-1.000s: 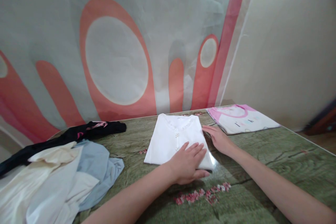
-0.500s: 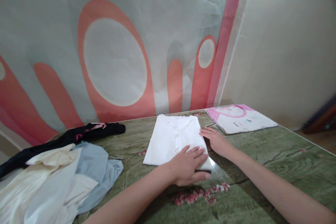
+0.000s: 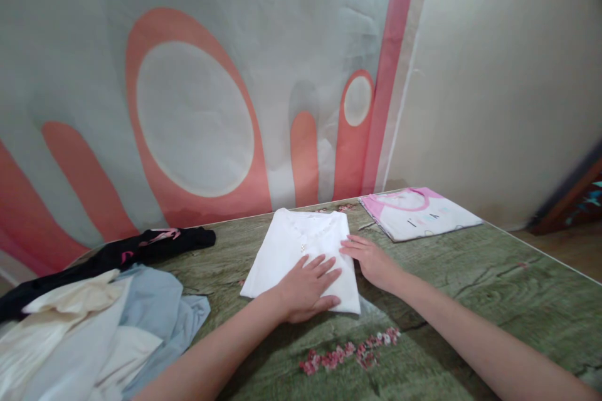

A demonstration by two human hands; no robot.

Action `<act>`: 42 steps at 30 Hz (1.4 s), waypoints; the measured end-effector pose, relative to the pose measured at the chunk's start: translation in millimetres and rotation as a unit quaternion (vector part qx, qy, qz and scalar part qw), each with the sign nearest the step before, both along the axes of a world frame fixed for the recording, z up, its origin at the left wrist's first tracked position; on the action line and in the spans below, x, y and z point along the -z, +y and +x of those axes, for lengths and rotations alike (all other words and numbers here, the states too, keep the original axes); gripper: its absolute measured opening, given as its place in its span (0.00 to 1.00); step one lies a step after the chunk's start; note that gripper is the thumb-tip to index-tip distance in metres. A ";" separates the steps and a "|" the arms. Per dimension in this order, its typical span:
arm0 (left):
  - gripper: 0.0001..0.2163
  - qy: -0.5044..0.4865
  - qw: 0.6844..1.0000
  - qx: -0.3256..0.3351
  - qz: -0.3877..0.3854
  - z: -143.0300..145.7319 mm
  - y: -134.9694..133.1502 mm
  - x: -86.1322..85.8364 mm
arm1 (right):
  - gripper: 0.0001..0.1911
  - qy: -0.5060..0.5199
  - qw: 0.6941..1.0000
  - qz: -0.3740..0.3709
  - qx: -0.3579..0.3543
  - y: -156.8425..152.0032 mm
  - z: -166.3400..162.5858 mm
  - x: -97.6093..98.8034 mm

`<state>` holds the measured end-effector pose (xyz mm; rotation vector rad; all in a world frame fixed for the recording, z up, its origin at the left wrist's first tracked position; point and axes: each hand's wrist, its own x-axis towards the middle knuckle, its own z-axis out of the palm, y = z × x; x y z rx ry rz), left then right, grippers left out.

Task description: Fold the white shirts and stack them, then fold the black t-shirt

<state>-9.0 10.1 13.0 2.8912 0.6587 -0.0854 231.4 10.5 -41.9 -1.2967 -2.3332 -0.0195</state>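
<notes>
A white shirt (image 3: pixel 273 263) lies folded into a neat rectangle on the table, its neckline at the far side and small shiny buttons down the front. My left hand (image 3: pixel 308 288) rests flat on its lower front, fingers spread, palm down. At the shirt's right edge is my right hand (image 3: pixel 374 260), its fingertips laid on the fabric and its fingers stretched out. Part of the button row is hidden under my left hand.
Another folded shirt, white with pink trim (image 3: pixel 418 216), lies at the back right of the wood-patterned table (image 3: pixel 451 301). On the left is a loose heap of cream and light-blue clothes (image 3: pixel 155 301), with a black garment (image 3: pixel 179 239) behind it. A patterned wall covering (image 3: pixel 310 25) stands behind.
My left hand has slid a little left across the shirt. The dark strip at the shirt's lower right corner no longer shows. The whole view has shifted slightly.
</notes>
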 end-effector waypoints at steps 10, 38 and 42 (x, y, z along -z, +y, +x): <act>0.18 -0.038 0.998 -0.047 0.010 -31.0 -5.5 -30.6 | 0.18 -0.067 0.995 -0.003 -0.069 -49.5 -60.6 -26.8; 0.22 -0.008 0.999 -0.020 -0.043 -50.6 -25.3 -7.1 | 0.35 -0.079 0.992 -0.068 0.075 -30.3 -29.7 -8.3; 0.21 -0.011 0.997 -0.024 -0.068 -58.2 -22.8 -12.7 | 0.37 -0.085 0.991 -0.048 0.091 -40.1 -40.0 -5.1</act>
